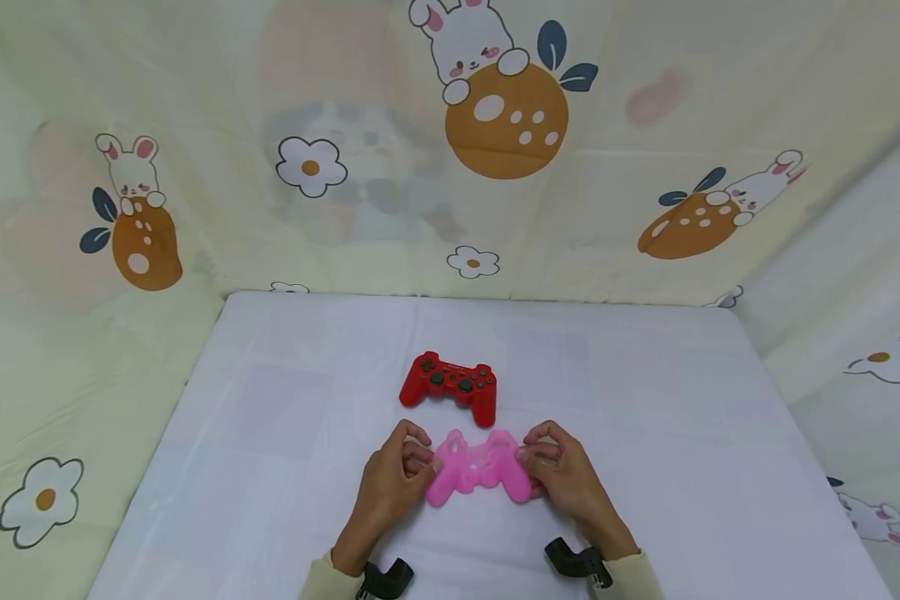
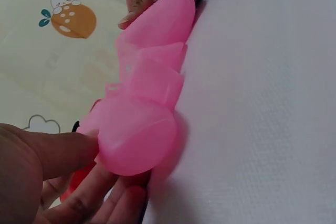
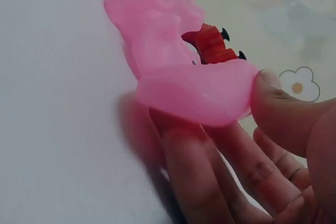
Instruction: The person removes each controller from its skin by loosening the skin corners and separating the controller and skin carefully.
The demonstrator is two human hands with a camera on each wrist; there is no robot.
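Two pieces matter in my feeds right now: a soft-looking pink cover (image 1: pixel 486 471), shaped like a gamepad shell with cutouts, and a red controller (image 1: pixel 453 379) lying buttons-up on the white table (image 1: pixel 645 400). The controller is just beyond the cover, farther from the person, and nobody's touching it.

Progress-wise, I'd call it early days. Done: the cover is in hand and held by both ends, grips toward the person. Not done: anything that brings the two together. The controller sits bare, no pink on it anywhere, so if the cover belongs on it, all of that fitting is left. That's only my judgement from how things lie.

Now the hands. The left hand (image 1: pixel 401 471) has the left grip of the cover pinched, thumb on one side and fingers curled round behind and below. The right hand (image 1: pixel 566 479) does the same at the right grip; the right wrist view shows the thumb pressing the rounded end and the fingers tucked underneath. So neither is spread wide, both are closed down on the pink thing, and they're apart with the cover spanning the space between. I can't tell whether the middle of it brushes the table or hangs just above (bunnies on the curtain (image 1: pixel 390 83) offer no opinion). How firm the squeeze is, I honestly can't tell from here either.
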